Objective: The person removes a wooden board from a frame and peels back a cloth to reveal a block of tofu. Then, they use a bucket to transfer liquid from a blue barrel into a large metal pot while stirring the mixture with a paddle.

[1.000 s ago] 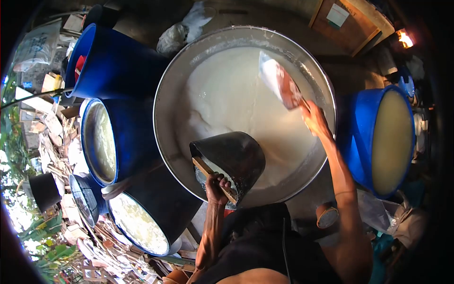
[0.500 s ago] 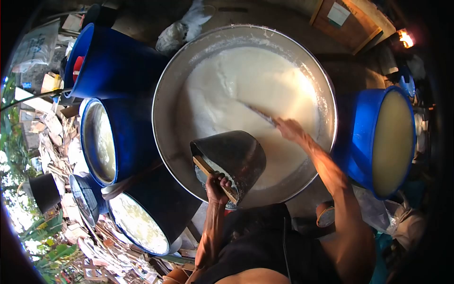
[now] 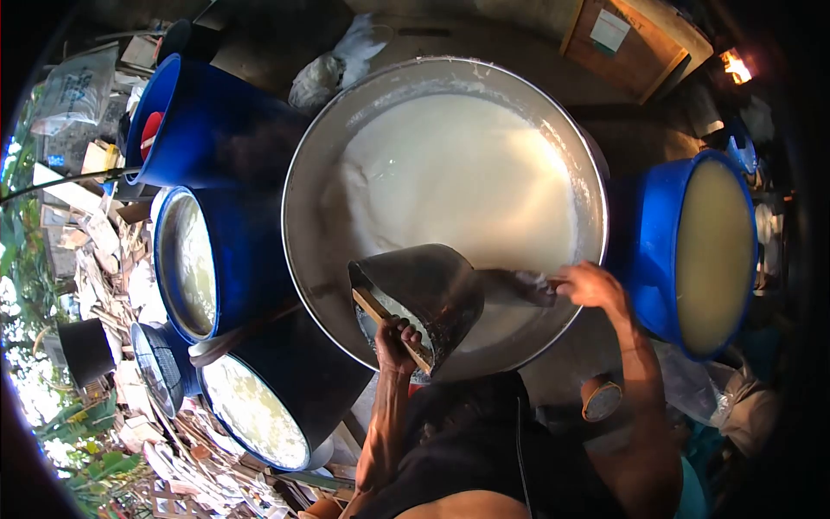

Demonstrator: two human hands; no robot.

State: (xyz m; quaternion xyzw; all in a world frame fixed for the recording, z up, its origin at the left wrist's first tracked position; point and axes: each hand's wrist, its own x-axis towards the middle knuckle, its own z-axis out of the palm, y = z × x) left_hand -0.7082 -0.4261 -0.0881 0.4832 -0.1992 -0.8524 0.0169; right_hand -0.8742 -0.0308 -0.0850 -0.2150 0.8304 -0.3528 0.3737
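Low over the near side of a wide metal vat (image 3: pixel 313 173), my left hand (image 3: pixel 398 344) is wrapped round the wooden bar of a dark bucket (image 3: pixel 424 277). The bucket is tilted, its mouth facing me. White liquid (image 3: pixel 458 173) fills much of the vat, with thicker wrinkled matter at its left. My right hand (image 3: pixel 590 285) is closed on the handle end of a dark paddle (image 3: pixel 510 286) at the vat's right rim. The paddle is blurred, and its far end is hidden behind the bucket.
A blue barrel (image 3: pixel 659 242) of yellowish liquid stands to the right. Several blue barrels line the left, including a tilted-looking one (image 3: pixel 226 130) with a red item inside. Scrap wood (image 3: pixel 95 229) lies beyond them. A flame (image 3: pixel 737 67) burns at the far right.
My right hand has moved right and toward me, drawing the paddle from mid-vat to the near right rim. The left hand and bucket stay nearly in place.
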